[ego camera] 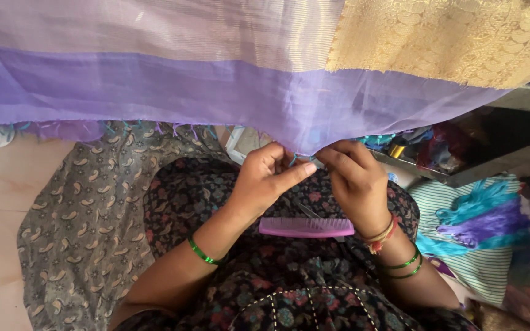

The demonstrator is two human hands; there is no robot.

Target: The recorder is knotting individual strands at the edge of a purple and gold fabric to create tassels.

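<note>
1. two hands meeting at the lower edge of a sheer purple woven cloth (265, 104) with a gold brocade border, hung overhead so that its fringe falls within easy reach above the lap.
2. left hand (265, 178): curled, fingers bent in around the hem, forefinger stretched out toward the other hand, seemingly pinching loose teal and purple threads.
3. right hand (354, 184): closed in a loose fist, fingertips gripping the same stretch of hem; exact threads held cannot be told.
4. pink plastic comb (307, 227) resting flat on the lap beneath both wrists, untouched, kept close by.
5. bundles of teal and purple yarn (480, 217) lying on striped fabric to the right, near but apart from both hands.
</note>
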